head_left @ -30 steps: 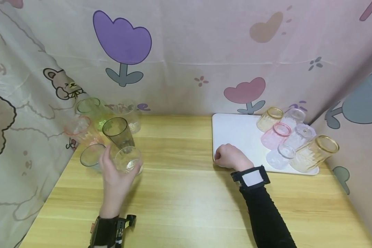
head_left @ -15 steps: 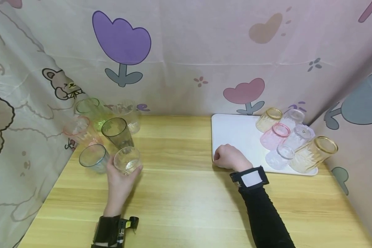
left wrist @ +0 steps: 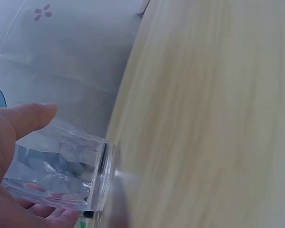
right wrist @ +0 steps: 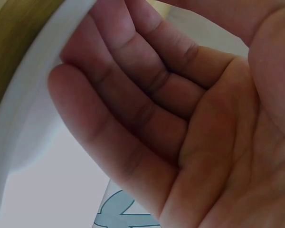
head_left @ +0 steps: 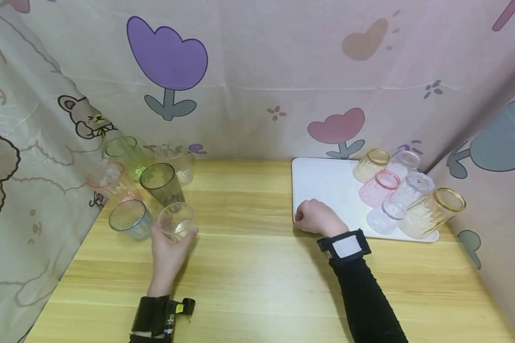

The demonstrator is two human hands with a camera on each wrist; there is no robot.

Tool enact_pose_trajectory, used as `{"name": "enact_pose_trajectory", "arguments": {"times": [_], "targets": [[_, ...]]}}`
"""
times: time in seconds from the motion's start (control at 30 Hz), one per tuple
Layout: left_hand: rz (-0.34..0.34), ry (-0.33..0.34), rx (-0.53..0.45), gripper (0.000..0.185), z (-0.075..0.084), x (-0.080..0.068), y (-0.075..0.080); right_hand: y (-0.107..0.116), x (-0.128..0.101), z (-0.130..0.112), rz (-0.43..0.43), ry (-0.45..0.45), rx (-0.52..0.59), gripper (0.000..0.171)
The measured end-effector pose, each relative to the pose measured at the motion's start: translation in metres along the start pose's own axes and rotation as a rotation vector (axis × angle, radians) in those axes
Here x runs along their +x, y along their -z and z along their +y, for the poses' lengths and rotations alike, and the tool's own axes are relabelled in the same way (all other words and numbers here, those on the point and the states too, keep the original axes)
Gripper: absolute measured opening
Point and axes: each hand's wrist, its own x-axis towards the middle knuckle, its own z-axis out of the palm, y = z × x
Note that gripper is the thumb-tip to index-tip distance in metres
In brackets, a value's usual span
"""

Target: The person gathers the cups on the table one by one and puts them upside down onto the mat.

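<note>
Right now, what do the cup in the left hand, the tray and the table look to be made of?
The clear cup, held by the left hand, looks like glass or hard clear plastic: see-through, faceted, with a thick glossy base. The pictures can't settle which. The white tray looks like matte plastic, smooth with rounded corners. The table shows a pale wood grain with a soft sheen, perhaps laminate.

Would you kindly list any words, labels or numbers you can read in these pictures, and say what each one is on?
Purple lettering on the curtain, behind the clear cup at the back: partly hidden, seemingly ending in "e", not readable as a word.
Wrist strap on the left hand: small yellow tag, too small to read.
Cups, tray, table: no writing visible.
</note>
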Motion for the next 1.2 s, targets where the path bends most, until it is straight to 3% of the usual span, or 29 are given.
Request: {"name": "enact_pose_trajectory", "arguments": {"times": [0.4, 0.53, 0.6, 0.7, 0.8, 0.83, 1.0, 1.2], "targets": [[-0.026, 0.077, -0.220, 0.089, 0.028, 0.014, -0.024, 0.000, 0.000, 0.002, 0.002, -0.015, 0.002, 0.015], [-0.019, 0.116, -0.345, 0.084, 0.040, 0.020, -0.033, -0.001, 0.000, 0.001, -0.004, -0.025, 0.006, 0.015], [-0.022, 0.137, -0.420, 0.074, 0.044, 0.023, -0.038, 0.000, 0.000, 0.001, -0.004, -0.027, 0.008, 0.014], [-0.029, 0.153, -0.555, 0.044, 0.051, 0.026, -0.045, 0.001, 0.000, 0.001, 0.021, -0.025, 0.013, 0.014], [-0.052, 0.163, -0.732, 0.009, 0.056, 0.028, -0.053, 0.002, -0.001, -0.001, 0.087, -0.008, 0.028, 0.013], [-0.068, 0.170, -0.788, 0.006, 0.057, 0.029, -0.056, 0.003, -0.001, -0.002, 0.116, -0.001, 0.034, 0.013], [-0.162, 0.238, -1.013, 0.017, 0.064, 0.032, -0.069, 0.004, 0.002, -0.007, 0.272, 0.105, 0.123, 0.017], [-0.286, 0.331, -1.096, 0.029, 0.068, 0.034, -0.083, 0.003, 0.006, -0.018, 0.483, 0.301, 0.290, 0.033]]}}
